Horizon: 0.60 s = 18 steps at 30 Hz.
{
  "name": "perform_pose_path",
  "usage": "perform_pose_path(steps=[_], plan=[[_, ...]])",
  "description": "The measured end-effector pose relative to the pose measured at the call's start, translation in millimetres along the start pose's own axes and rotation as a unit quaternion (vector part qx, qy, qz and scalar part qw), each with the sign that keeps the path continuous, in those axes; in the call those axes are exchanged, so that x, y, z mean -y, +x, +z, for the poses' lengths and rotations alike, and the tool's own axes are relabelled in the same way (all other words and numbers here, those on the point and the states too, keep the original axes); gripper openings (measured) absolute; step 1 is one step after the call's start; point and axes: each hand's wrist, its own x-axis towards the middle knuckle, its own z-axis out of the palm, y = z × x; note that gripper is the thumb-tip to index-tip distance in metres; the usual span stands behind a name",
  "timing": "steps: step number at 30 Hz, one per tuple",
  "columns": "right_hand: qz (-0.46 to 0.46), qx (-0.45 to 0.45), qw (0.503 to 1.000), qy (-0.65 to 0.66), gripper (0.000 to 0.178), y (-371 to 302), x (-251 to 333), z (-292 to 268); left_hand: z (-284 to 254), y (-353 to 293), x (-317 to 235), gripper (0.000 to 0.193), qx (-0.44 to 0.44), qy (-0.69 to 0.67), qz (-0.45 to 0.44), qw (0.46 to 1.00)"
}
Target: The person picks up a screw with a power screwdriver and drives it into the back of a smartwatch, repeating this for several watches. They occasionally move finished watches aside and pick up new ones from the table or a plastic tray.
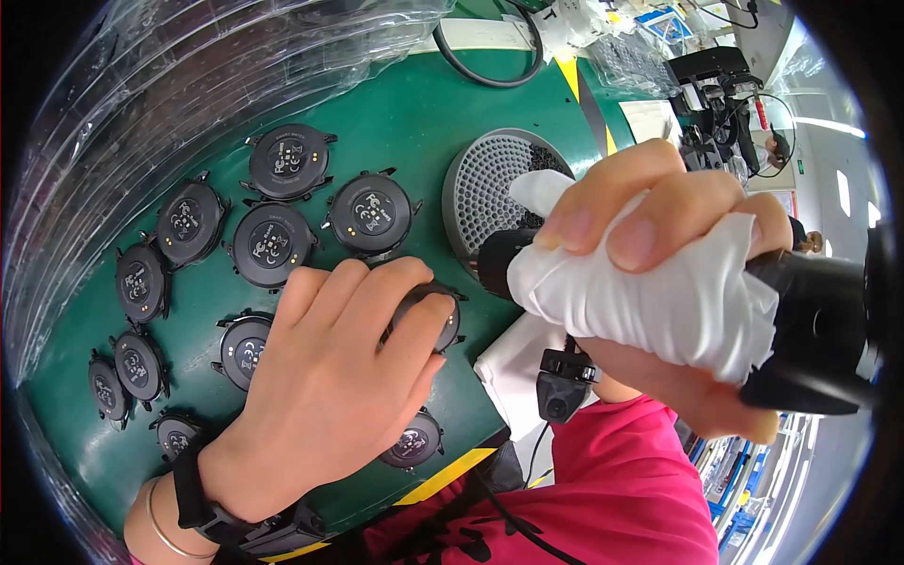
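Observation:
My left hand is closed around a round black watch case on the green table, its fingers covering most of the case. Raised close to the camera at the right, my right hand grips a thick black cylindrical tool wrapped in white cloth; the tool's kind does not show. More black watch cases, such as the one beyond my left fingers, lie back side up around that hand. Behind the wrapped tool stands a round grey tray full of small holes, with small black pieces at its right side.
Stacked clear plastic trays line the table's left and far side. A black cable loop lies at the back. White cloth or paper sits under the right hand beside a small black device. Yellow tape marks the near edge.

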Motion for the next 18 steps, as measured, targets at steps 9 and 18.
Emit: perform_pose_path(steps=[9,18], plan=[[-0.049,0.079,0.995,0.036,0.102,8.2,-5.8,-23.1,-1.0,2.0,-3.0,0.045,-0.044,-0.018,-0.041,0.998],[-0.028,-0.022,0.996,0.087,0.094,1.2,-2.9,3.5,-1.0,2.3,-3.8,0.046,-0.062,-0.008,-0.060,0.996]])
